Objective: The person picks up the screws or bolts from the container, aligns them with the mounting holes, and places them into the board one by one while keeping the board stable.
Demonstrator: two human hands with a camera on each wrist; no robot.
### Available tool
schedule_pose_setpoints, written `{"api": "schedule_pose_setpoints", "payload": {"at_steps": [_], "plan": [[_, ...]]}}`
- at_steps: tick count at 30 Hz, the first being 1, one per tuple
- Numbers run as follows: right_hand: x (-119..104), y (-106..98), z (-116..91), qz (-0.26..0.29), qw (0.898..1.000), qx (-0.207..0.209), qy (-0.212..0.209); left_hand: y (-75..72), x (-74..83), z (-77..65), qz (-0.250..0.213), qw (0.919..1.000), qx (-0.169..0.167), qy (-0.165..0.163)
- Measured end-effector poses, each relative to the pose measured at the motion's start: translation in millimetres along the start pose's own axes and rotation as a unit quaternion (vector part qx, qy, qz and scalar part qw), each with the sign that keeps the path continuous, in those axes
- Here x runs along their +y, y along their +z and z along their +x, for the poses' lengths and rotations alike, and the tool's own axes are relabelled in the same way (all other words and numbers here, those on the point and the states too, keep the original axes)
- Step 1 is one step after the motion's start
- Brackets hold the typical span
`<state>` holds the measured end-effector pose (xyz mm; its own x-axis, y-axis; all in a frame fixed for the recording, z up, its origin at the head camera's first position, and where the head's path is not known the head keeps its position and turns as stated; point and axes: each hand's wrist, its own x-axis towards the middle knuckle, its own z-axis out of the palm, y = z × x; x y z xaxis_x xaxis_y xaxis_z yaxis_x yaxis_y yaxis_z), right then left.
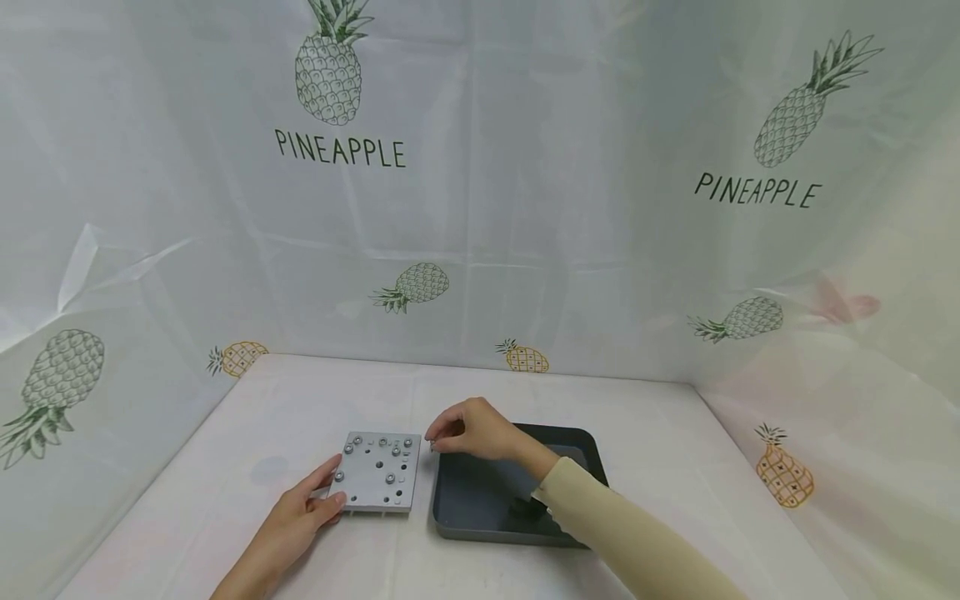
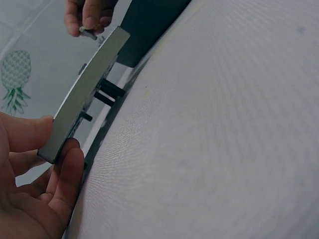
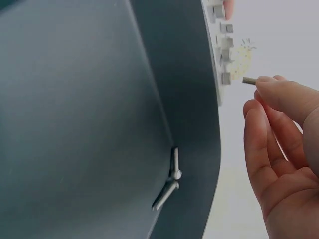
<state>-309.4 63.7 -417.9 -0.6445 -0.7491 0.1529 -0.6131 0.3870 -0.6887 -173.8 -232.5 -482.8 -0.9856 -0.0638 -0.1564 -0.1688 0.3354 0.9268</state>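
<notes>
A square silver metal plate (image 1: 367, 479) with several holes and screw heads lies left of a dark tray. My left hand (image 1: 296, 517) grips its left edge, thumb on top and fingers curled beneath in the left wrist view. Dark shanks (image 2: 112, 88) stick out from the plate's underside there. Over the gap between plate and tray, my right hand (image 1: 476, 429) pinches a small metal screw (image 3: 249, 80) between thumb and fingers, near the plate's right edge. Its fingertips hide most of the screw.
The dark grey tray (image 1: 517, 537) has raised walls and sits under my right forearm. Two loose screws (image 3: 175, 167) lie along its inner wall, and a small black object (image 1: 527, 507) is in it too. A white sheet with printed pineapples (image 1: 328, 79) hangs behind the table.
</notes>
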Motion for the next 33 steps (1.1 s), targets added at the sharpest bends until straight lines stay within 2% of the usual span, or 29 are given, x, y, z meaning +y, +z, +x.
{"api": "schedule_pose_setpoints", "payload": {"at_steps": [6,16,33], "plan": [[-9,9,9,0.0,1.0,-0.009,-0.021,-0.1,-0.3,0.4,-0.001,1.0,0.001,-0.002],[-14,21,22,0.003,1.0,-0.02,-0.019,-0.2,-1.2,0.5,-0.004,1.0,0.001,-0.002],[-13,29,28,-0.022,0.998,-0.049,-0.017,-2.0,-2.1,-1.3,-0.006,0.9999,-0.004,0.012]]}}
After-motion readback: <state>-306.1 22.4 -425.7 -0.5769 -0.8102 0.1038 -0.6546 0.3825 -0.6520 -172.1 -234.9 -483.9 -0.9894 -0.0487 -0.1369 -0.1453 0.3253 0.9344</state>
